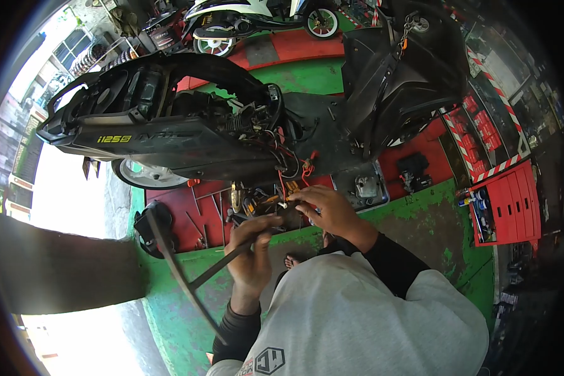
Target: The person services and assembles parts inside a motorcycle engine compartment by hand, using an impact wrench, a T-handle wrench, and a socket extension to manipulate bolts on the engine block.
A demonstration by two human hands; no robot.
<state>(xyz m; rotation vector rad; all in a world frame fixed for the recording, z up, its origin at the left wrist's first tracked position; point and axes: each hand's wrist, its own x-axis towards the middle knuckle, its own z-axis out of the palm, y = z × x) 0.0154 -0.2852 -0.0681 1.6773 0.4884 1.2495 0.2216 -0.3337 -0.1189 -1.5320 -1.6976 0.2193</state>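
Note:
A T-handle wrench point(216, 274) is gripped in my left hand point(250, 250), its long crossbar sticking out toward the lower left. My right hand point(333, 216) meets the left in front of my body, fingers bent and pinched together near the wrench's far end. A dark part point(291, 218) and a small white bit point(282, 205) show between the hands; I cannot make out exactly what the right fingers hold. Just beyond them stands a dark scooter point(188, 141) with its seat area stripped and red wires point(307, 168) hanging loose.
Tools point(195, 225) lie on the red platform below the scooter. A metal tray point(376, 195) holds a removed metal part. A red tool cabinet point(511, 207) stands at right, a pillar point(69, 266) at left. Another scooter point(263, 22) is parked behind.

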